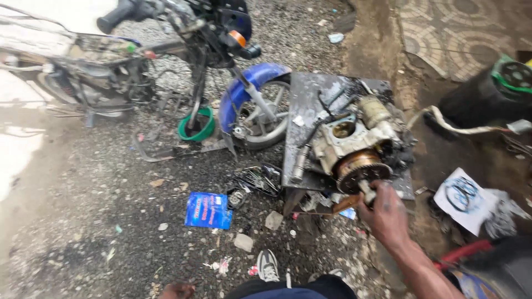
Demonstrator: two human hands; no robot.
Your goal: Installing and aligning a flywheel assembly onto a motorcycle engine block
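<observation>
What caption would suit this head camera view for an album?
Right hand grips a tool against the greasy grey motorcycle engine on a dark metal sheet, beside a blue-fendered motorcycle.

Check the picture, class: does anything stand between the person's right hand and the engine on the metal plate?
Nothing visible does. The right hand already grips a tool set against the engine's round rotor, at the metal plate's near edge.

A blue-fendered motorcycle (221, 61) stands on gravel — a green bowl (197, 126) beside its wheel, a blue packet (208, 210) nearer.
</observation>
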